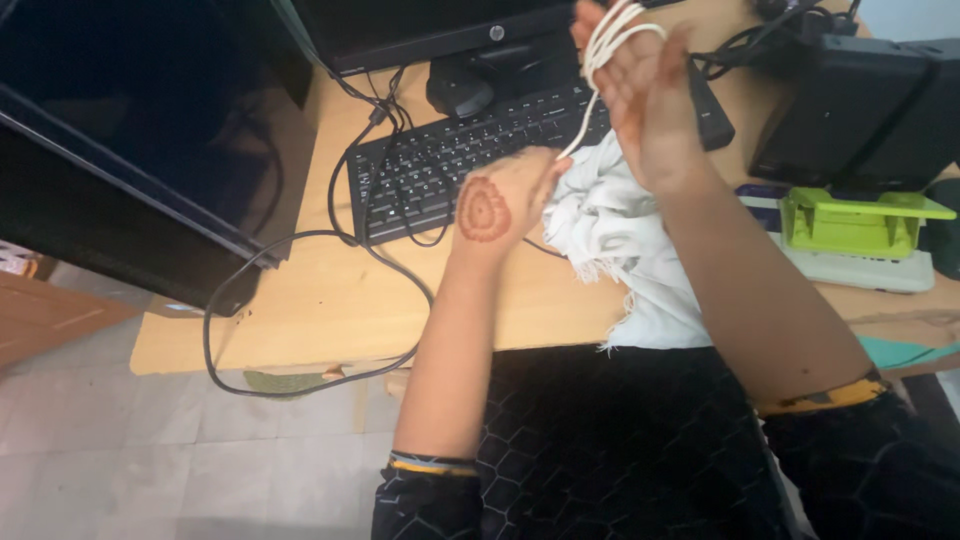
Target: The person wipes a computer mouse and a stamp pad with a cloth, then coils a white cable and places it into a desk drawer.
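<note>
The right hand (645,100) is raised above the black keyboard (470,150), its fingers wound with loops of white cord (610,35); the left hand (500,205) pinches the cord's lower end, fingers closed, beside a white cloth (620,250) on the wooden tabletop (320,310).

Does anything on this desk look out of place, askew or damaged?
Yes: a black cable droops off the wooden desk's front edge in a loose loop, and a frayed white cloth lies over the edge beside the keyboard.
</note>
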